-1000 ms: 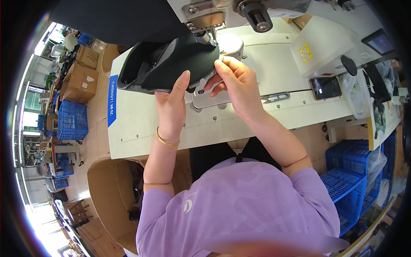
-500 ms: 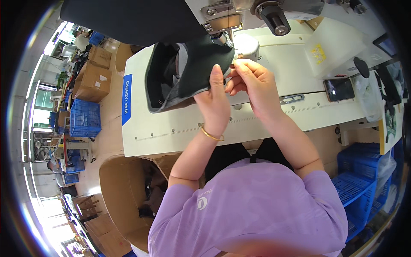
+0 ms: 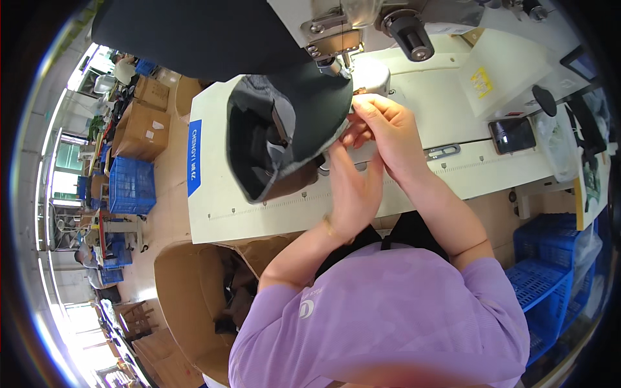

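Head view: dark cap (image 3: pixel 310 119), brim (image 3: pixel 326 97) edge beneath the sewing machine (image 3: pixel 339 44); right hand (image 3: pixel 385 126), fingertips bunched at that edge; left hand (image 3: pixel 356 187) just beside — whether either grips is unclear; step, seemingly edge stitching — next move likely calls for steady, aligned feeding

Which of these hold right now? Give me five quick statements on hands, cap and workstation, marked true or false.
1. The dark cap reaches the needle area of the sewing machine. True.
2. The left hand is inside the cap's open crown. False: it is outside, by the brim's near edge, close to the right hand.
3. The bracelet is on the right wrist. False: left wrist.
4. The black phone lies right of both hands. True.
5. The large open cardboard box holds dark pieces. True.
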{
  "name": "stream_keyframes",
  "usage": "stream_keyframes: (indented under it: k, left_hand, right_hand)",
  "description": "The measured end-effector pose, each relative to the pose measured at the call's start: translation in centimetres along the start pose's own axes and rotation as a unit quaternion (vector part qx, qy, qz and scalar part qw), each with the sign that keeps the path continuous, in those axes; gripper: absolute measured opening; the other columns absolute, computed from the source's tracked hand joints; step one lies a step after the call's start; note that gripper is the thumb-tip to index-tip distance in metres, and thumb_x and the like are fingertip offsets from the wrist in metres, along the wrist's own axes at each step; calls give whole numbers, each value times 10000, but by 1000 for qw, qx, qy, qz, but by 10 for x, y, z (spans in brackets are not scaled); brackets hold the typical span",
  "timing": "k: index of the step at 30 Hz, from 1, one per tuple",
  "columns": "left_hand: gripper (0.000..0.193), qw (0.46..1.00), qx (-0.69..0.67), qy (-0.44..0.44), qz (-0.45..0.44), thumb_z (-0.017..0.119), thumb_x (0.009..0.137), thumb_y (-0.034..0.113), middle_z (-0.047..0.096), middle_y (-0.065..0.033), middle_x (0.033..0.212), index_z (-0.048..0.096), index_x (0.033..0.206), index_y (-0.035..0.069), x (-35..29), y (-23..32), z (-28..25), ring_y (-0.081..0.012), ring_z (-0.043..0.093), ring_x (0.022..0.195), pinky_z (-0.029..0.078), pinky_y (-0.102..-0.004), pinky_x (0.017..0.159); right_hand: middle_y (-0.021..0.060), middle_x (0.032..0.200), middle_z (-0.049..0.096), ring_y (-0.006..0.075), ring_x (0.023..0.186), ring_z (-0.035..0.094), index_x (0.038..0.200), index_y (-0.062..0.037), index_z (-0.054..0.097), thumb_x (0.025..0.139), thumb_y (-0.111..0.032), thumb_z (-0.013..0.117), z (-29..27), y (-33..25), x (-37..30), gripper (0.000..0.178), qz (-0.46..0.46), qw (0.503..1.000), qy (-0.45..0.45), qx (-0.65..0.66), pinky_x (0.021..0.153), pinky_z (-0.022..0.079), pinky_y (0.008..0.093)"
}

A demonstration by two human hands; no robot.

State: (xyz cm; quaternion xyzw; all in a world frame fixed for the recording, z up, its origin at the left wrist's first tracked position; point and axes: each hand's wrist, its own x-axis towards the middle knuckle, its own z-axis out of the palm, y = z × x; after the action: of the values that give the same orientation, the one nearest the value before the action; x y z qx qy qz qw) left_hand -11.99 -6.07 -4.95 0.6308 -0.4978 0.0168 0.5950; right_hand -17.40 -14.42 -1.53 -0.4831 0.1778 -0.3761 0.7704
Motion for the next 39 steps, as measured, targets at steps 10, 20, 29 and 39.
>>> stream_keyframes:
  k: [10,20,29,39]
  left_hand:
    - [352,991,-32,128,6,523,953,222,594,-121,1066,516,1197,-32,125,-50,-182,-184,572,1011,413,-311,942]
    - [242,942,-170,-215,-192,621,883,98,677,-35,963,642,1105,3,168,-98,-179,-89,628,840,489,-212,765]
    - [228,959,-138,-131,-211,656,858,92,673,-61,929,658,1039,-46,156,-72,-181,-96,622,805,494,-213,727]
    - [199,957,-159,-80,-231,650,859,68,679,-71,915,662,1020,-49,138,-53,-173,-104,628,785,496,-204,717]
  right_hand:
    - [83,883,654,134,717,649,1007,22,577,951,-183,508,12,0,-13,224,6,999,-34,-18,598,527,237]
    - [72,851,644,125,708,625,946,21,589,945,-162,500,4,1,-16,204,35,998,-55,25,619,532,262]
    - [47,830,640,97,697,618,930,1,604,937,-149,501,2,-4,-12,182,40,996,-55,61,635,513,240]
    - [-11,768,595,42,645,549,829,-45,607,917,-150,533,-3,-12,-13,155,35,998,-37,39,610,453,198]
